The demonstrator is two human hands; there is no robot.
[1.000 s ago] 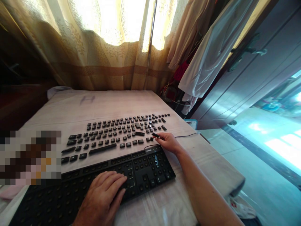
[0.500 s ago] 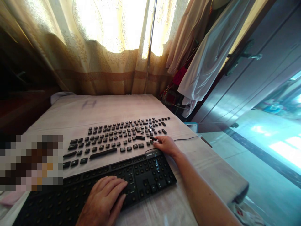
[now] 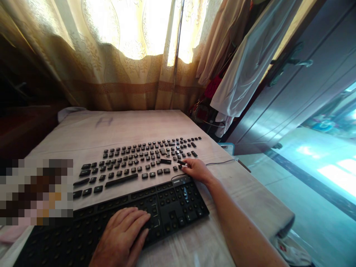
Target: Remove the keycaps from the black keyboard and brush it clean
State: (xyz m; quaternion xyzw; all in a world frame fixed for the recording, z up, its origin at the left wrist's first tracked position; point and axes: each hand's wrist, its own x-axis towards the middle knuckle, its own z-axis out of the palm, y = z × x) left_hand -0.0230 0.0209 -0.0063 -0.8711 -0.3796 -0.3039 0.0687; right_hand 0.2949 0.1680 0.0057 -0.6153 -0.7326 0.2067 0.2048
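A black keyboard (image 3: pixel 167 213), most of its keycaps off, lies at an angle along the table's near side. My left hand (image 3: pixel 121 231) rests flat on its middle, fingers stretched out. Beyond its top right corner, my right hand (image 3: pixel 196 170) pinches a black keycap (image 3: pixel 182 162) between thumb and fingers, just above the table. Loose black keycaps lie in rows behind the keyboard, among them a long space bar (image 3: pixel 121 180) and a wide keycap (image 3: pixel 165 161) near my right fingertips. A few keycaps still sit at the keyboard's lower right.
The table (image 3: pixel 144 124) has a pale cloth cover. A thin cable (image 3: pixel 219 162) runs off its right edge. Patterned curtains (image 3: pixel 125 81) hang behind it, with clothes (image 3: pixel 236 85) and a door (image 3: pixel 278 89) to the right. A blurred patch (image 3: pixel 36 193) hides the left side.
The view has shifted very slightly. Both hands keep their places, the left on the keyboard and the right still pinching the keycap.
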